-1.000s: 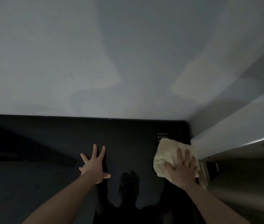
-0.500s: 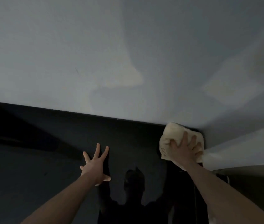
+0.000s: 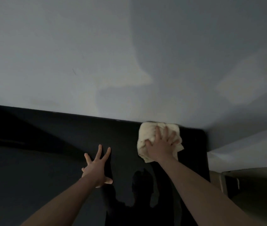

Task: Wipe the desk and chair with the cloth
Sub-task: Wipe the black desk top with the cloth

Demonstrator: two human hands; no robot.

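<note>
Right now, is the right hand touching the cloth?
Touching. The head view shows the right hand spread on top of the cream cloth, fingers pressing into its folds on the dark desk.

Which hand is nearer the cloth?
Right. The right hand presses on the cloth at the desk's far edge; the left hand lies spread flat on the desk, apart from it.

The cloth point(image 3: 152, 136) under the right hand's fingers point(image 3: 159, 136) is plain cream. The desk point(image 3: 47, 160) beneath the left hand's spread fingers point(image 3: 99, 151) is glossy black, unpatterned. The wall point(image 3: 80, 54) beyond the fingertips is pale grey with faint warm patches.
</note>
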